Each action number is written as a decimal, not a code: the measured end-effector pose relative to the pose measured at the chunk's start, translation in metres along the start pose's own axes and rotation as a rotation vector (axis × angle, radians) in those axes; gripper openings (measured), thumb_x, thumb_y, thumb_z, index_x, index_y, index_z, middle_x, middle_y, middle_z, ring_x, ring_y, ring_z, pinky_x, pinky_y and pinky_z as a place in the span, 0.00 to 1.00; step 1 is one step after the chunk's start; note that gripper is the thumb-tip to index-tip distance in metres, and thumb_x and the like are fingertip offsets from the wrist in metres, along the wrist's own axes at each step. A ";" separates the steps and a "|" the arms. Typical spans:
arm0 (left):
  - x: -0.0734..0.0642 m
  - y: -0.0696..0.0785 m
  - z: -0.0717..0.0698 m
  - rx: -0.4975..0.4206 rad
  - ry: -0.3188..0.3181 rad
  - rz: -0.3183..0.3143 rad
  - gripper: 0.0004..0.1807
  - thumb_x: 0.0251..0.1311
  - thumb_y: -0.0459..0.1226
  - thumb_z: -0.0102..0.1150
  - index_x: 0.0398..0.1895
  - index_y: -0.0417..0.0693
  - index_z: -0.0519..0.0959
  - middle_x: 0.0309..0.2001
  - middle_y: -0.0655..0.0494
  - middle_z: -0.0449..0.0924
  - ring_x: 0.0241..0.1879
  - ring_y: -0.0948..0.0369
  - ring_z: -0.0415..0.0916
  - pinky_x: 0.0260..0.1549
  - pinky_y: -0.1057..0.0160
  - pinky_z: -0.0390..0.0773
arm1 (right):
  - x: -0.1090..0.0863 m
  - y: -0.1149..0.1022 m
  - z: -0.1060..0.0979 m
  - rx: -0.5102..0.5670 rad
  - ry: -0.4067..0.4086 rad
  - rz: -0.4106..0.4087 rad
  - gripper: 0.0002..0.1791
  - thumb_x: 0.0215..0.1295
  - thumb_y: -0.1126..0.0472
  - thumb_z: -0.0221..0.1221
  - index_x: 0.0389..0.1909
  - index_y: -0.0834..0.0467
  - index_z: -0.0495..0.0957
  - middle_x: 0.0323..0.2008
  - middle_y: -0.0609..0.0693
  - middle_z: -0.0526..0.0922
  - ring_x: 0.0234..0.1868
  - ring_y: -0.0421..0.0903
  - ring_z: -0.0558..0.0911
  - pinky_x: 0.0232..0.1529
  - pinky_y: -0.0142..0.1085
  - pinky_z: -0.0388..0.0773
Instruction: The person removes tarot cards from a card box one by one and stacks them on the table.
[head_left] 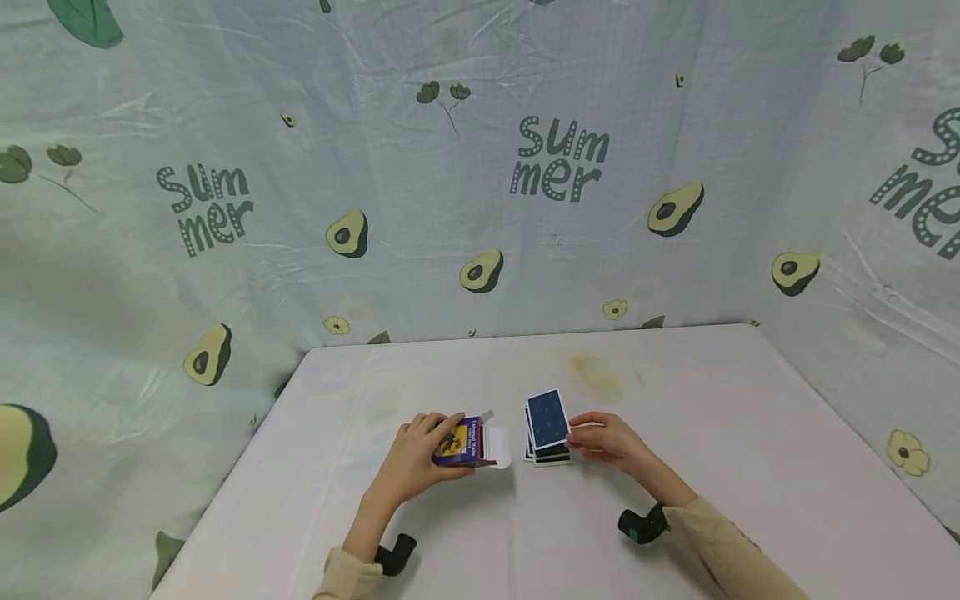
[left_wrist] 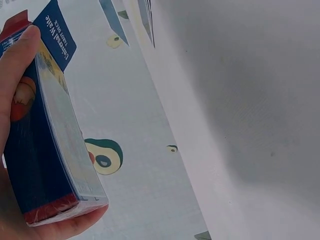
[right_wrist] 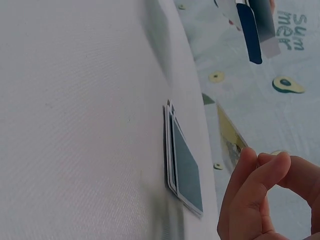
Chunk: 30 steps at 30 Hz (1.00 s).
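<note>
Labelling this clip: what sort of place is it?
Perhaps a makeshift filming corner: avocado-print sheeting hangs behind and beside a white table, and black wrist-worn devices are in view.

My left hand hides part of the box, which the right wrist view crops at the top. My right hand covers part of the card, which hides much of the pile from above.

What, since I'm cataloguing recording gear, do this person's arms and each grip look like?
The left sleeve and right sleeve are beige. A bent black left wrist device and a similar right wrist device show. The left grip and right grip are ungloved.
</note>
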<state>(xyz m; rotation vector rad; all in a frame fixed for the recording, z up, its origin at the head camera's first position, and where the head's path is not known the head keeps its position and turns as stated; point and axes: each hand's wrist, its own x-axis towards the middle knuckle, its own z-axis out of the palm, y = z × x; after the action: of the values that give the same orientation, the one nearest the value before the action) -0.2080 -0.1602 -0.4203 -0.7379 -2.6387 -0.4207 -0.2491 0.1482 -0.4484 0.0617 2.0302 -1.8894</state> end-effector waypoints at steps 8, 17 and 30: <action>-0.002 0.000 0.003 -0.007 -0.007 0.001 0.41 0.35 0.56 0.68 0.58 0.54 0.69 0.44 0.56 0.73 0.42 0.60 0.69 0.39 0.56 0.68 | 0.006 0.007 -0.002 -0.003 -0.043 -0.011 0.23 0.56 0.65 0.57 0.51 0.72 0.65 0.27 0.47 0.82 0.29 0.37 0.81 0.26 0.25 0.74; -0.003 0.002 0.003 -0.020 -0.008 -0.009 0.41 0.35 0.55 0.68 0.58 0.54 0.69 0.44 0.56 0.73 0.41 0.60 0.68 0.38 0.56 0.67 | 0.008 0.009 0.002 -0.047 -0.008 0.018 0.22 0.55 0.67 0.57 0.50 0.72 0.67 0.26 0.48 0.83 0.25 0.37 0.81 0.25 0.26 0.74; -0.004 0.003 0.004 -0.029 -0.010 -0.015 0.41 0.35 0.55 0.68 0.58 0.55 0.69 0.43 0.57 0.73 0.42 0.60 0.68 0.38 0.58 0.67 | 0.011 0.011 0.006 -0.099 0.049 0.082 0.20 0.51 0.69 0.60 0.46 0.70 0.69 0.21 0.48 0.80 0.20 0.36 0.77 0.24 0.25 0.74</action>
<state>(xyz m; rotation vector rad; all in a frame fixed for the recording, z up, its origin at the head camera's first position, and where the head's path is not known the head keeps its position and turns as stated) -0.2046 -0.1578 -0.4253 -0.7320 -2.6546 -0.4609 -0.2550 0.1412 -0.4618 0.1648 2.1170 -1.7527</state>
